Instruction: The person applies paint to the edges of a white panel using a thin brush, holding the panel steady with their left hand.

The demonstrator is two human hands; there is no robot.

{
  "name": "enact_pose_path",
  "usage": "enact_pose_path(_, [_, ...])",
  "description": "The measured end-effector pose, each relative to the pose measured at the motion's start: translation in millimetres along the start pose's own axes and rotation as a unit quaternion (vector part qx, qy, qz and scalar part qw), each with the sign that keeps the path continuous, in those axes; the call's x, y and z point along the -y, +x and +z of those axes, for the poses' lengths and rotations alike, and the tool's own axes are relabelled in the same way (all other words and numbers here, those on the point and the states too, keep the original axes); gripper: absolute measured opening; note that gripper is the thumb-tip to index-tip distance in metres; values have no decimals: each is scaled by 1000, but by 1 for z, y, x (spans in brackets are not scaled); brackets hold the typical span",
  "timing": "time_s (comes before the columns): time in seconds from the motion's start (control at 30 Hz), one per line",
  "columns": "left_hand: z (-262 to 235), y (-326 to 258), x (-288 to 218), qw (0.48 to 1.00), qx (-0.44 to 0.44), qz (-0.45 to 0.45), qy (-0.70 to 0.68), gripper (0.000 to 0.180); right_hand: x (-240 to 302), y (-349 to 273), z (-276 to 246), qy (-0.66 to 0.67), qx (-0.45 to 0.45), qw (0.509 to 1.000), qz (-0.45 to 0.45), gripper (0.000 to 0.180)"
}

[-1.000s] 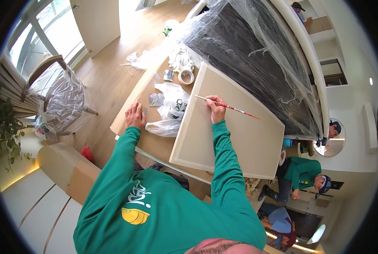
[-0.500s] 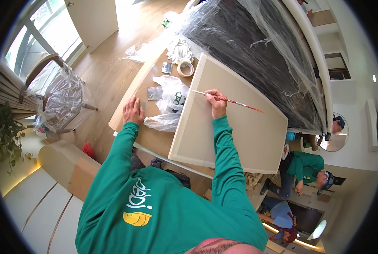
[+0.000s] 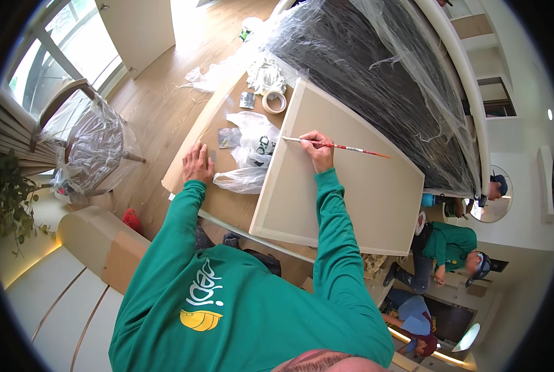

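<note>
My right hand (image 3: pixel 320 154) pinches a thin paintbrush (image 3: pixel 351 149) with a red and white handle. The pale tip of the brush points left and meets the border strip of a large beige panel (image 3: pixel 357 192). This panel lies over part of a brown-covered table (image 3: pixel 224 208). My left hand (image 3: pixel 197 165) rests flat on the brown surface left of the panel, fingers stretched out. Between the hand and the panel lie a crumpled white plastic bag (image 3: pixel 252 139) and a small clear packet (image 3: pixel 228 137).
Farther back are a roll of tape (image 3: pixel 274 102), a small grey square (image 3: pixel 247 100) and white gloves (image 3: pixel 266 75). Plastic sheeting (image 3: pixel 376 74) covers a dark surface beyond the panel. A wrapped chair (image 3: pixel 91 142) stands left. Two people (image 3: pixel 444 248) work at the right.
The brush has turned slightly more level, its tip a little lower along the panel's border. My left hand stays flat on the table.
</note>
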State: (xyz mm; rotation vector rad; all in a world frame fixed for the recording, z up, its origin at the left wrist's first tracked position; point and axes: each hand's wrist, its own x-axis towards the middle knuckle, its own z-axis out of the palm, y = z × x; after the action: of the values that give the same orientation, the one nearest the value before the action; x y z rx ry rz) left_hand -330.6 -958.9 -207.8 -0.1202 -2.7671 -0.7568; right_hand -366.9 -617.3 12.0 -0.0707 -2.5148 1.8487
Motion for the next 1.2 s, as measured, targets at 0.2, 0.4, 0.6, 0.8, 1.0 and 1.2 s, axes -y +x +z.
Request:
enact_pose_path(0.2, [2,0,-1,1000,5,-3,7,52,0,-6,3,7,12,1000,-3,7])
enact_pose_path(0.4, [0,1,-2,1000,5,2,11,53,1,11,6,19,-52,998,11,8])
enact_pose_path(0.6, [-2,2,-3,1000,5,0,1,53,3,-1,8,6,-9,1000,8,7])
enact_pose_path(0.8, [-2,3,-5,1000,6,-1,4,53,9,-19,8,-16,43,999,-7,5])
enact_pose_path(1.0, [-1,-2,-2,1000,6,-3,4,52,26,-64,24,-46,150,987,-33,5])
enact_pose_path(1.2, [-2,1,-2,1000,6,1,11,52,23,-60,27,-3,59,998,26,4])
